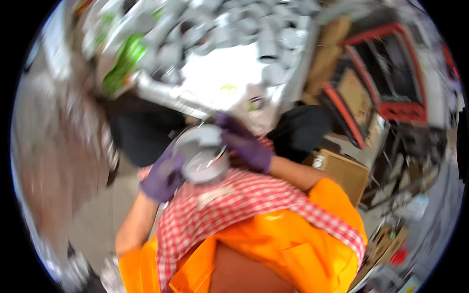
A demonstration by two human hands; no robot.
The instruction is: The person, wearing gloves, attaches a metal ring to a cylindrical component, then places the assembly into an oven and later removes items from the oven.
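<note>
Over my lap I hold a grey plastic pipe fitting [204, 168], its round hollow mouth turned up toward me. My left hand [165, 173], in a purple glove, is closed around the fitting's left side. My right hand [246, 146], gloved alike, grips at its upper right rim, though motion blur softens the fingers. Behind the hands a white tabletop [215, 71] carries many more grey pipe fittings [267, 43], piled toward its far side.
Green-and-white plastic bags [122, 63] lie at the table's left. On the right stand red-and-black frames [410, 73] and a cardboard box [339, 173]. A brown, wrapped surface [63, 156] fills the left side. A small packet [255, 102] sits at the table's near edge.
</note>
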